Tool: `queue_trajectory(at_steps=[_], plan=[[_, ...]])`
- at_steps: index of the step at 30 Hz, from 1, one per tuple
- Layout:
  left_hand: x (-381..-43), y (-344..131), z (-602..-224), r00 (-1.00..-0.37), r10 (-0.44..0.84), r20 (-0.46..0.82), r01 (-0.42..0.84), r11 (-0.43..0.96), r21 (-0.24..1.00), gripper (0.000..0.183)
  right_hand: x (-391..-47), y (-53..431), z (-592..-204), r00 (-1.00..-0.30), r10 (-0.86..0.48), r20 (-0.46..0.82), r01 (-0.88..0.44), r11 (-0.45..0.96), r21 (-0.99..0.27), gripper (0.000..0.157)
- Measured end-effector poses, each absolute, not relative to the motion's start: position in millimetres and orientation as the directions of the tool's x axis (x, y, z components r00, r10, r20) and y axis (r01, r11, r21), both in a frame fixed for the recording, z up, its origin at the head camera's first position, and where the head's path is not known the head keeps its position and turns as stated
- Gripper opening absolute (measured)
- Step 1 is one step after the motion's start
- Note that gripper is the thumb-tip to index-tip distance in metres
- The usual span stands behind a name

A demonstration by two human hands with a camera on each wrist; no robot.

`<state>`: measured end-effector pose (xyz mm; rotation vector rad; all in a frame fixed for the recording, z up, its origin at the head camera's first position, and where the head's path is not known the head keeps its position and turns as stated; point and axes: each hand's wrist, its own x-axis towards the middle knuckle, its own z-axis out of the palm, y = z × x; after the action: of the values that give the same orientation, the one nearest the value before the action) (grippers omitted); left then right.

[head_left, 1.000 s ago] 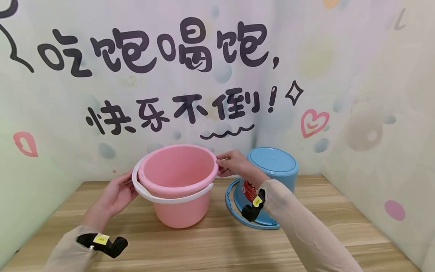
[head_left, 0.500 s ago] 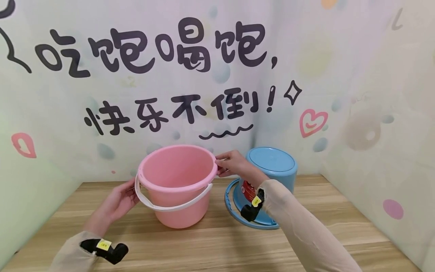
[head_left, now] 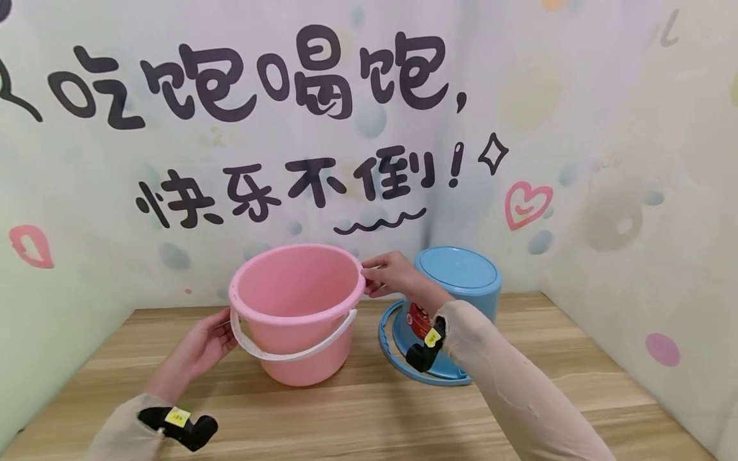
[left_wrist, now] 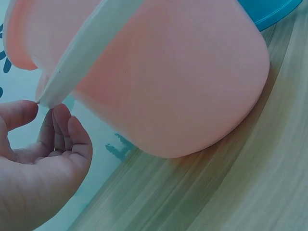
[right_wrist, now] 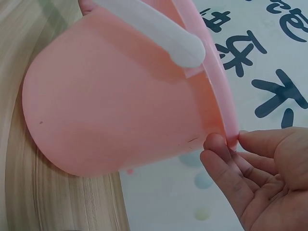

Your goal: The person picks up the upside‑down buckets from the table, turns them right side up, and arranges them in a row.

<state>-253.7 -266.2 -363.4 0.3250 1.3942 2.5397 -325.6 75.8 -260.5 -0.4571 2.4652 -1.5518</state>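
Note:
A pink bucket (head_left: pixel 305 358) stands upright on the table, its mouth facing up. Its white handle (head_left: pixel 300 354) hangs down across the front of the wall. On the bucket's left side, my left hand (head_left: pixel 202 342) pinches the handle near its end; the left wrist view shows thumb and fingers meeting at the white handle (left_wrist: pixel 79 55). With thumb and fingers, my right hand (head_left: pixel 392 272) pinches the bucket's rim on the right. That grip on the pink rim (right_wrist: pixel 216 82) also shows in the right wrist view. The inside of the bucket appears bare where visible.
To the right, a blue bucket (head_left: pixel 461 272) stands upside down on the wooden table (head_left: pixel 323 422), behind my right forearm. Its blue handle (head_left: pixel 398 358) lies around its base on the tabletop. A printed curtain (head_left: pixel 490 77) rises behind the table.
The white handle has swung down from just below the rim to rest lower across the bucket's front. My hands stay at the bucket's sides; the head view has shifted slightly.

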Motion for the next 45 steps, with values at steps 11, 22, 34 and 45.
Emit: queue_trajectory(at_steps=[11, 22, 34, 45], plan=[[-251.0, -270.7, -365.5, -0.962, 0.272, 0.03, -0.109, -0.481, 0.87, 0.033, -322.5, 76.7, -259.5, -0.925, -0.38, -0.006, -0.155, 0.391, -0.907, 0.032], [-248.9, -275.4, -366.9, -0.957, 0.288, 0.033, -0.107, -0.456, 0.884, 0.032, -315.4, 86.1, -254.9, -0.903, -0.429, 0.0, -0.19, 0.401, -0.896, 0.032], [-232.9, -279.9, -372.3, -0.914, 0.386, 0.123, -0.063, -0.436, 0.898, 0.035, -302.5, 101.2, -254.4, -0.873, -0.487, 0.008, -0.249, 0.432, -0.867, 0.036], [-204.1, -264.6, -367.4, -0.873, 0.48, 0.092, -0.086, -0.336, 0.938, 0.031, -277.0, 129.9, -258.3, -0.842, -0.54, 0.019, -0.317, 0.466, -0.826, 0.037]])
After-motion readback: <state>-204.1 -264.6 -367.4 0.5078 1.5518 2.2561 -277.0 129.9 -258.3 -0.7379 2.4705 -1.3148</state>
